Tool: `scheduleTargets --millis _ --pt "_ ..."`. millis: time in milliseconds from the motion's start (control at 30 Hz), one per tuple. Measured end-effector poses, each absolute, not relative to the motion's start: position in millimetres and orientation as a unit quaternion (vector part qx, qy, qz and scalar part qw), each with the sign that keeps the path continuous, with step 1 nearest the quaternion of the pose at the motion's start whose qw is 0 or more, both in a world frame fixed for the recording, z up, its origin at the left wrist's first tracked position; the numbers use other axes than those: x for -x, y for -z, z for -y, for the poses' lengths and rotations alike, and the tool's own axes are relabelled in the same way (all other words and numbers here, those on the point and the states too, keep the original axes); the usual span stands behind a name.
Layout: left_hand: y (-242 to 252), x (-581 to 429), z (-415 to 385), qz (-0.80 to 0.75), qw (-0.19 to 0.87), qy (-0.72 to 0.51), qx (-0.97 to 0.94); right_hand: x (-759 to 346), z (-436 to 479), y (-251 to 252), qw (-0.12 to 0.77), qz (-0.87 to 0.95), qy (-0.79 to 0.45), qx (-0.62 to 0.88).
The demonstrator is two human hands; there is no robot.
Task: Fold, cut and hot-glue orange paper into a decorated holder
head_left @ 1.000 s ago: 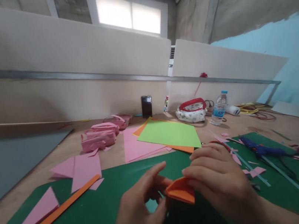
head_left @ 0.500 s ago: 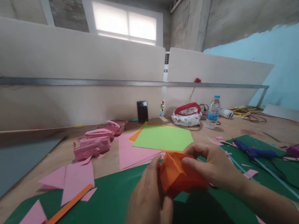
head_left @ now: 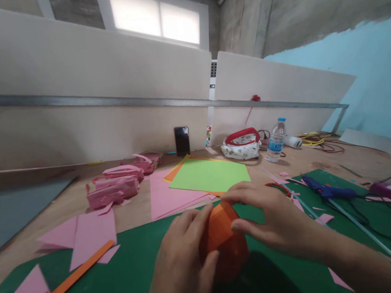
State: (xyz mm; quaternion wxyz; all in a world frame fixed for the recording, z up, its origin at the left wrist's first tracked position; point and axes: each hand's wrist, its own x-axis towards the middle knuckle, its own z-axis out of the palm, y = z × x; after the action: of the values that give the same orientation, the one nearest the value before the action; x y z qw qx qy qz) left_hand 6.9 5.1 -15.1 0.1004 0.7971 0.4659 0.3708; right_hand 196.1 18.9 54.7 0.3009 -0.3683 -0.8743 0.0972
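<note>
Currently holds folded orange paper above green mat, cupped by left hand along left side and gripped at upper right by thumb and fingertips of right hand, nearer than lime sheet.

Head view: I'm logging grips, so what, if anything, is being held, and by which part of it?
The folded orange paper: the left hand holds it by its left side, the right hand by its upper right part.
</note>
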Motion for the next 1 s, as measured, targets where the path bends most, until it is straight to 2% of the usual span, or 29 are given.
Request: scheduleTargets --millis 100,200,300,367,500,600,667,733,867,1000 --pt "11.4 -7.3 -2.8 -0.464 0.095 -0.375 -0.797 -198.2 -19.1 -52.5 0.28 0.88 -0.106 0.368" --pt "10.5 -6.7 -1.5 -0.457 0.096 -0.384 -0.797 -197.5 -16.6 -46.9 0.256 0.894 -0.054 0.364" --pt "10.4 -7.2 -1.4 -0.456 0.122 -0.388 -0.792 -193.2 -13.6 -40.3 0.25 0.892 0.004 0.377" --pt "7.7 -8.9 -1.4 -0.46 0.155 -0.387 -0.784 -190.4 -11.6 -38.9 0.253 0.886 -0.001 0.389" --pt "-10.4 -11.8 0.3 -0.474 0.253 -0.379 -0.754 -189.8 -8.0 -46.4 0.259 0.878 -0.069 0.395" --pt "-26.9 -10.0 1.8 -0.477 0.422 -0.361 -0.681 -192.7 -8.3 -53.2 0.249 0.871 -0.07 0.417" --pt "-30.9 -7.4 1.3 -0.491 0.527 -0.307 -0.622 -194.0 -11.4 -53.5 0.186 0.88 -0.084 0.428" --pt "-26.3 -5.0 -0.9 -0.504 0.547 -0.216 -0.632 -193.1 -16.1 -49.8 0.092 0.901 -0.106 0.411" --pt "-5.7 -4.6 -4.3 -0.49 0.495 -0.101 -0.71 -184.0 -24.4 -39.8 -0.075 0.909 -0.11 0.394" --pt "-4.1 -7.2 -1.8 -0.521 0.38 -0.074 -0.761 -169.4 -26.2 -42.3 -0.164 0.901 -0.112 0.386"
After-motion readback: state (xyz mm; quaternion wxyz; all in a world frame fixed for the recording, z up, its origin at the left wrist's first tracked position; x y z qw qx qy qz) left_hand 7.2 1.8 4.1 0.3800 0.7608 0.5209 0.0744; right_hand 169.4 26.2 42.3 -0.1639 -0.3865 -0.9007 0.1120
